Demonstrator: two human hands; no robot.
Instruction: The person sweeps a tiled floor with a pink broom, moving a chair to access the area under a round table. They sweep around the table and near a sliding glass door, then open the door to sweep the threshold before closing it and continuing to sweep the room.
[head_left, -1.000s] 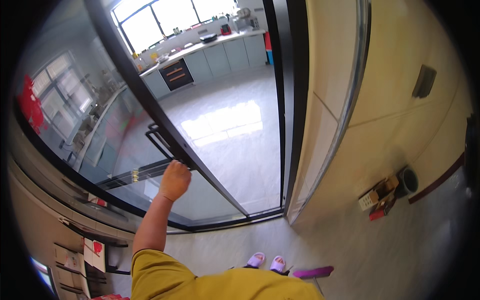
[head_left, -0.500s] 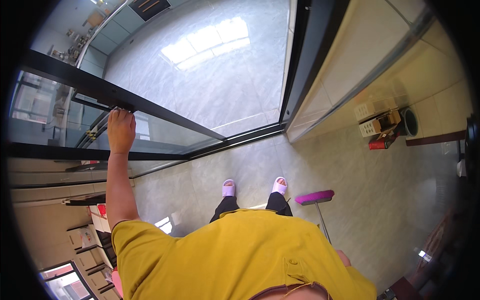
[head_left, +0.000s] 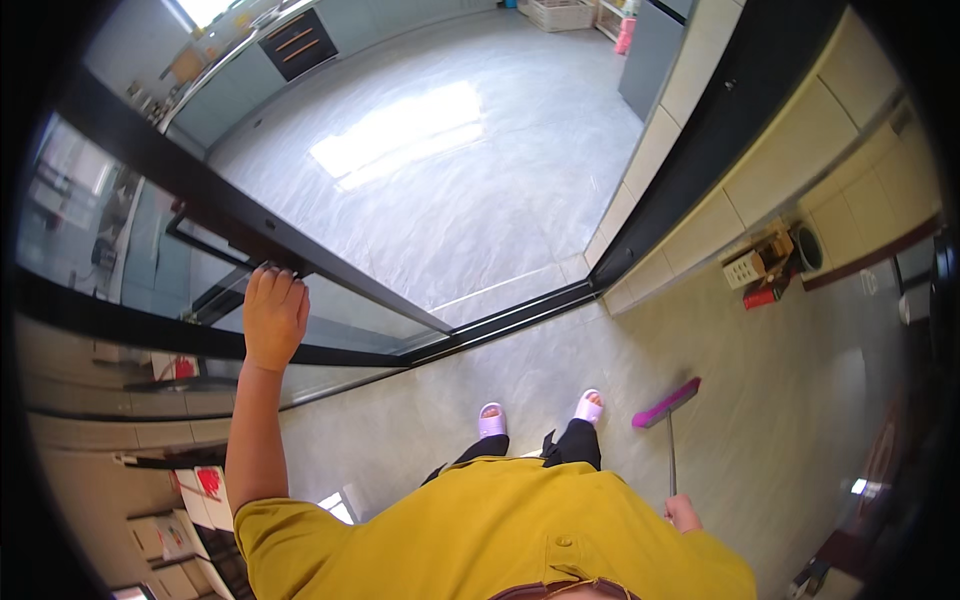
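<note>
My left hand reaches forward with its fingers curled round the dark handle of a black-framed glass sliding door. To the right of that door the doorway is open onto a grey-floored kitchen. Low on the right, my right hand is closed on the thin grey pole of a broom. Its purple bristle head rests on the tiles to the right of my feet, set at a slant. Part of the right hand is hidden by the yellow sleeve.
A black floor track crosses the doorway. Beside the right wall stand cardboard boxes and a dark bin. Beyond the doorway are cabinets, an oven, a fridge and a white basket. Shelving stands at lower left.
The view has shifted, showing more of the kitchen. The broom head has turned to a steeper slant and sits further right. More of my right hand shows. My left hand stays on the handle.
</note>
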